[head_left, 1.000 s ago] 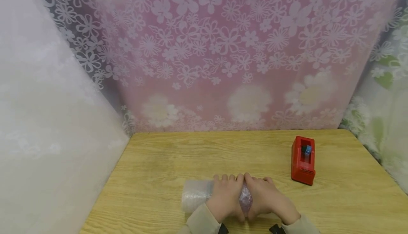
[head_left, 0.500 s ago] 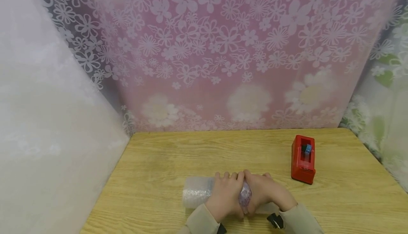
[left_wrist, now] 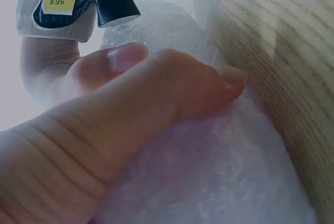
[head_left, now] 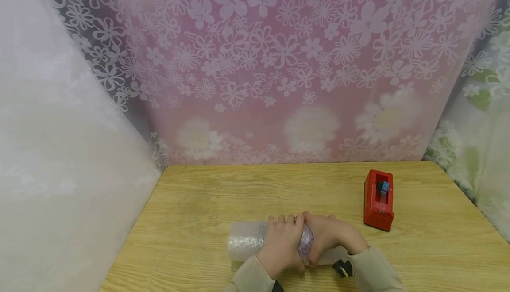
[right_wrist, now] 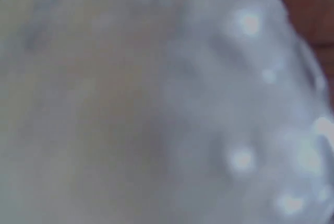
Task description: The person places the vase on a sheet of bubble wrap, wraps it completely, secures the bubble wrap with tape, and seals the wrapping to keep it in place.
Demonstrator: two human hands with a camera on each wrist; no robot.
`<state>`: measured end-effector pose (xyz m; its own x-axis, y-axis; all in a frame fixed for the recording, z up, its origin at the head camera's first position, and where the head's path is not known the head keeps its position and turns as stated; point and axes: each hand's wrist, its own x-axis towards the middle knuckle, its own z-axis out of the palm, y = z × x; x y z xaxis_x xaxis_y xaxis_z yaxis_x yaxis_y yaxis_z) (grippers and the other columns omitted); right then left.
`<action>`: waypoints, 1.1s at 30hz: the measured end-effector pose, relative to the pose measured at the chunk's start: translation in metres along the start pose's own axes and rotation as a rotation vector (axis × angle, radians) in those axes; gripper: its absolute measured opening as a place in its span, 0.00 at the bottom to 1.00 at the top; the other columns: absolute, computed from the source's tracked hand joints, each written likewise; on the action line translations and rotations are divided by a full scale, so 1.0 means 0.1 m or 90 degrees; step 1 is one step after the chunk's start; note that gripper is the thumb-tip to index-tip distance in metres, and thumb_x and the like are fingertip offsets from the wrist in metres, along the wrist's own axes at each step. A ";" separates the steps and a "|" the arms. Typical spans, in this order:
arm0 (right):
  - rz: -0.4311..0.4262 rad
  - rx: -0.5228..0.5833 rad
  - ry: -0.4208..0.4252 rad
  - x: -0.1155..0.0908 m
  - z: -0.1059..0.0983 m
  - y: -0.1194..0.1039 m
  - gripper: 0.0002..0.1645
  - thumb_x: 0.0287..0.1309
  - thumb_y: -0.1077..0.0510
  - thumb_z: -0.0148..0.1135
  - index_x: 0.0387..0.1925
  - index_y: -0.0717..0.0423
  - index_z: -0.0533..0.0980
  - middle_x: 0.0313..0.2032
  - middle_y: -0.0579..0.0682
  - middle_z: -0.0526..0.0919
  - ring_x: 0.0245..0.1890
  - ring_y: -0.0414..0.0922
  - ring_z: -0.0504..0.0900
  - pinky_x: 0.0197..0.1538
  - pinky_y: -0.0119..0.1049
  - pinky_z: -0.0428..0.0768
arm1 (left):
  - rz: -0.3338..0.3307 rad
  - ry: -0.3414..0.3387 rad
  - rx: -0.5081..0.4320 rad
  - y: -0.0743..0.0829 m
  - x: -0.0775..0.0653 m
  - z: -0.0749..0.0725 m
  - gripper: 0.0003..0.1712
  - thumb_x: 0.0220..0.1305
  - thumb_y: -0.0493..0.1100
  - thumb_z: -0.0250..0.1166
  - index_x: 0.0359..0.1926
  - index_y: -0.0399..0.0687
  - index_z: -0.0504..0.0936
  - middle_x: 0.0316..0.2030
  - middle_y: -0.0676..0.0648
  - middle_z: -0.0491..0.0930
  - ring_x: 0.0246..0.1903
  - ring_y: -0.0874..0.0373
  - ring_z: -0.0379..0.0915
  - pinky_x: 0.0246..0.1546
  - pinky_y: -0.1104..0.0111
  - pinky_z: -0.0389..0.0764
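A roll of bubble wrap [head_left: 244, 241] lies crosswise on the wooden table, with something purple showing through its middle. Over that middle my left hand [head_left: 280, 244] grips the roll, fingers across the far side and thumb on the near side. Close beside it, my right hand [head_left: 328, 235] holds the roll too, index fingers nearly touching. In the left wrist view, the left thumb [left_wrist: 172, 88] presses on the wrap, with the right thumb next to it. Blurred wrap [right_wrist: 229, 93] fills the right wrist view. What is inside the roll cannot be made out.
A red tape dispenser [head_left: 378, 201] with a small blue roll stands on the table [head_left: 255, 190] to the right, beyond the hands. Flowered pink cloth [head_left: 279, 84] hangs behind the table. Whitish cloth [head_left: 71, 150] borders the left side.
My right hand has turned and its wrist has shifted slightly, so the roll's right end now shows beneath it. My left hand has barely moved. The dispenser stays put.
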<state>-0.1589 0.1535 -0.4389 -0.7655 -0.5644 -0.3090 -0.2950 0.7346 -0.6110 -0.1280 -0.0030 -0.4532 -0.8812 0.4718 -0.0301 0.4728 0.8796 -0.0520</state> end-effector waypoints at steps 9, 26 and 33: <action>-0.034 0.102 -0.056 0.04 -0.03 0.12 0.48 0.21 0.60 0.79 0.53 0.55 0.68 0.43 0.47 0.75 0.41 0.46 0.75 0.47 0.51 0.76 | 0.002 0.012 0.011 0.02 -0.01 0.01 0.65 0.17 0.72 0.83 0.61 0.55 0.68 0.47 0.52 0.79 0.43 0.56 0.76 0.44 0.54 0.73; -0.068 0.239 -0.203 0.04 -0.05 0.20 0.50 0.27 0.59 0.75 0.61 0.50 0.68 0.51 0.46 0.75 0.50 0.46 0.73 0.54 0.37 0.74 | 0.023 -0.040 -0.062 0.02 -0.08 -0.06 0.61 0.16 0.70 0.84 0.57 0.54 0.73 0.42 0.53 0.80 0.40 0.57 0.76 0.42 0.58 0.73; -0.044 0.217 -0.181 0.00 -0.03 0.17 0.53 0.25 0.58 0.75 0.63 0.51 0.67 0.52 0.45 0.74 0.50 0.46 0.72 0.56 0.41 0.72 | 0.033 -0.034 -0.052 0.03 -0.08 -0.04 0.60 0.15 0.70 0.84 0.56 0.55 0.74 0.41 0.53 0.80 0.39 0.57 0.76 0.41 0.59 0.73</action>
<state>-0.1660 0.1672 -0.4473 -0.5492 -0.7233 -0.4185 -0.0978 0.5529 -0.8275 -0.1191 -0.0038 -0.4491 -0.8530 0.5152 -0.0834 0.5144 0.8569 0.0329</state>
